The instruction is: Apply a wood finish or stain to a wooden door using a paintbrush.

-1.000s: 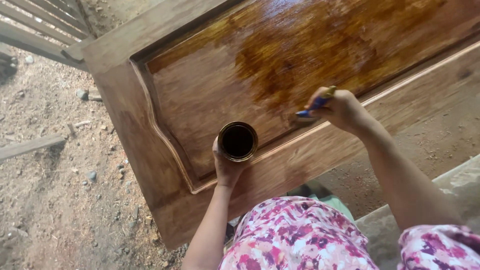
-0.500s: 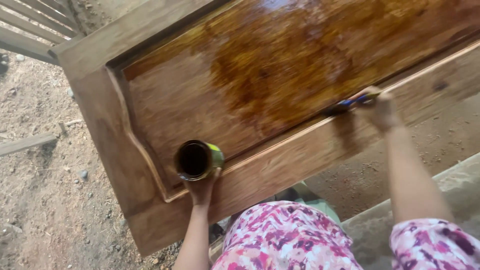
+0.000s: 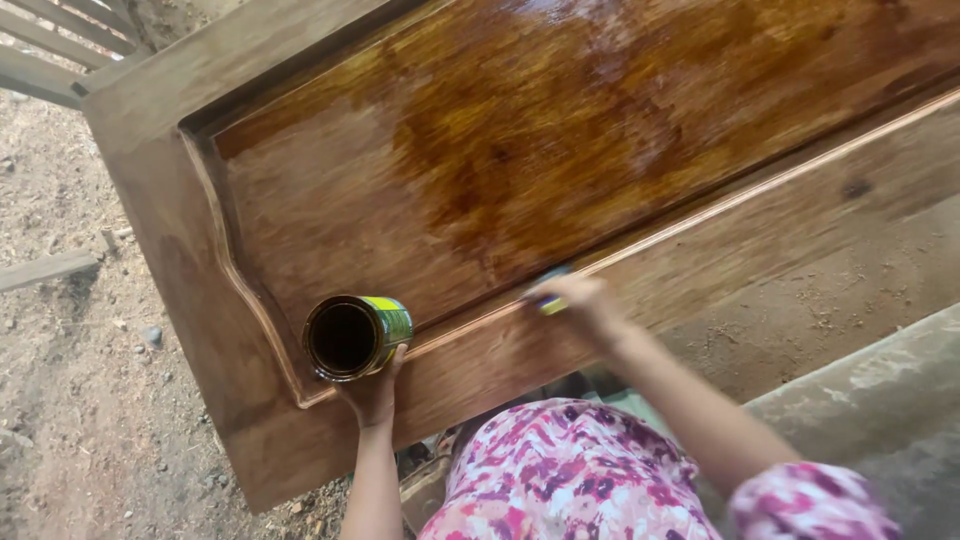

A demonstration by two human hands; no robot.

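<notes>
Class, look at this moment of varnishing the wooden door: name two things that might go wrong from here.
1. The open tin, held tilted in the left hand over the door panel, might drip or spill varnish.
2. The right hand with the brush works beside the glossy wet patch; an arm or sleeve might smear it.

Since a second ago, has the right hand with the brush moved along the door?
Yes. The right hand has slid along the door's lower moulding toward the tin held by the left hand, closing much of the gap.
</notes>
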